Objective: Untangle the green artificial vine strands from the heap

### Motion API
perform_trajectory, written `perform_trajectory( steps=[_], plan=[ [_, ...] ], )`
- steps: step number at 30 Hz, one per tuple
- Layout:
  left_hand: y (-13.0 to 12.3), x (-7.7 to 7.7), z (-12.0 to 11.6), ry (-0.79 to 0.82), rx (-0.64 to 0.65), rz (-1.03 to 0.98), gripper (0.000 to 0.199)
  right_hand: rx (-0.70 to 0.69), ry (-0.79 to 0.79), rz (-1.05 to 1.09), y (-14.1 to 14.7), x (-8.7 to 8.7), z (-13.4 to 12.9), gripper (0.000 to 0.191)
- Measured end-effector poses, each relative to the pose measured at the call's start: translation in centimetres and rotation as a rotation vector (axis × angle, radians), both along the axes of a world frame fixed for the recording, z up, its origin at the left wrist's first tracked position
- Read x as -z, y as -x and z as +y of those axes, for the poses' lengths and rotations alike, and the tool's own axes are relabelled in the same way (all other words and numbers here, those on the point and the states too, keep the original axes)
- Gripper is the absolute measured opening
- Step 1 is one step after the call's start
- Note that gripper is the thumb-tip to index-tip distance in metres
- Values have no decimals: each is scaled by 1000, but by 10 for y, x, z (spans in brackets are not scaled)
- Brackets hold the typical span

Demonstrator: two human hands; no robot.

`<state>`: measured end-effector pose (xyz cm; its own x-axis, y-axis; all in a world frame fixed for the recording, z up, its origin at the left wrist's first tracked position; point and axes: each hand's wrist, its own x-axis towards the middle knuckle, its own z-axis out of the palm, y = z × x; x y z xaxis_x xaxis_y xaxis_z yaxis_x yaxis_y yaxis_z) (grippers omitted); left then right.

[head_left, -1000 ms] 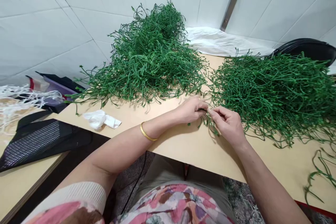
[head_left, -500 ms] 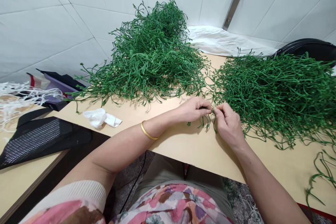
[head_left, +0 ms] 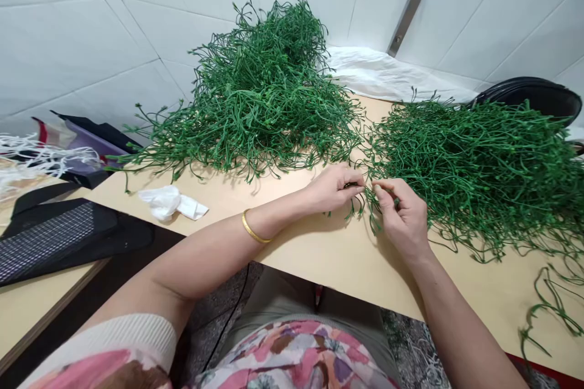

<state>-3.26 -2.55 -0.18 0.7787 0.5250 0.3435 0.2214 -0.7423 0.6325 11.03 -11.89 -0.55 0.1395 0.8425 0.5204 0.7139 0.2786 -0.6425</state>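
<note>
"Anything lying on the tabletop (head_left: 319,261)?"

"A crumpled white tissue (head_left: 166,203), sitting near the left end."

"And along the back?"

"A white plastic sheet (head_left: 387,76) bunching against white wall tiles (head_left: 82,30), a steel strip (head_left: 410,6) running up the wall, a black rounded object (head_left: 524,94) sitting just beside."

"Off to the left?"

"White cords (head_left: 36,158) trailing over a second tabletop (head_left: 27,316), black mesh-panelled fabric (head_left: 59,237) sprawling nearby."

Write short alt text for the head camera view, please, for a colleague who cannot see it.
A person's left hand pinches thin green stems while the right hand works close beside it over a pale tabletop, next to a large heap of the stems. A second heap lies further back, and a gold bangle circles the left wrist.
</note>
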Motion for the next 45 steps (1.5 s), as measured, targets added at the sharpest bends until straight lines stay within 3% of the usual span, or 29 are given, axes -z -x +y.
perform_trajectory(
  steps=[3, 6, 13, 16, 21, 24, 27, 32, 35, 40, 45],
  plan=[
    [0, -1, -3, -68, 1, -16, 18, -149, 104, 18, -1, 4, 4, 27],
    [0, -1, -4, -141, -64, 10, 20, -165, 210, 65, -3, 6, 6, 31],
    [0, -4, -6, -107, -83, 53, 21, -115, 84, -246, -4, 11, 6, 30],
    [1, -8, -6, 5, -47, 49, 20, -98, 65, -362, -4, 12, 5, 29],
    [3, -10, -7, 360, 107, -27, 21, -68, 29, -449, -5, 13, 4, 22],
    [4, -9, -5, 413, 137, -18, 17, -76, 60, -499, -5, 11, 4, 20],
    [6, -11, -2, 456, 200, -7, 16, -122, 123, -386, -3, 6, 3, 23],
    [9, -15, 2, 606, 281, -55, 15, -249, 281, 18, -3, -3, 2, 30],
    [8, -13, 1, 670, 259, -64, 15, -270, 282, 38, -6, -2, 2, 30],
    [5, -8, -1, 627, 251, -41, 14, -237, 273, -61, -9, 3, 4, 26],
    [9, -14, -1, 757, 354, -77, 13, -360, 317, 180, -6, -5, 0, 33]
  ],
)
